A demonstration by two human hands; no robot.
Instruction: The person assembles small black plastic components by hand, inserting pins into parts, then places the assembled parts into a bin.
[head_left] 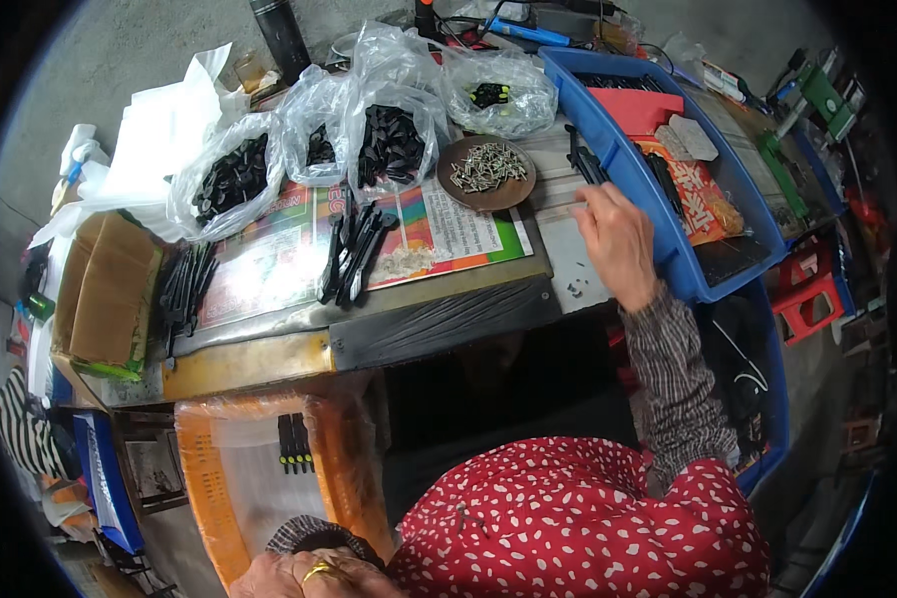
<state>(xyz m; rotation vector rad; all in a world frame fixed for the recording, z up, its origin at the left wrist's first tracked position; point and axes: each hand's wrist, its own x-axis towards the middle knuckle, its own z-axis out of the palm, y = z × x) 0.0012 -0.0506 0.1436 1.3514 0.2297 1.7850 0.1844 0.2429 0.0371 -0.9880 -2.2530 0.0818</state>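
My right hand (618, 239) reaches over the right end of the bench, fingers curled against the near end of some slim black plastic pieces (585, 157). Its fingertips look closed on one of them, though they partly hide it. At the lower edge my left hand (319, 578), with a gold-coloured ring, is cut off by the picture; its fingertips are hidden. Close by, an orange basket (204, 478) lined with clear plastic holds several black pieces with yellow-green tips (294, 444). A brown dish (453, 177) of small metal pins lies left of my right hand.
Clear bags of black parts (394, 145) line the back of the bench. Black strips lie in a middle bundle (354, 249) and a left bundle (184, 289), beside a cardboard box (105, 289). A blue tray (628, 169) with a red-orange packet (703, 204) borders the right side.
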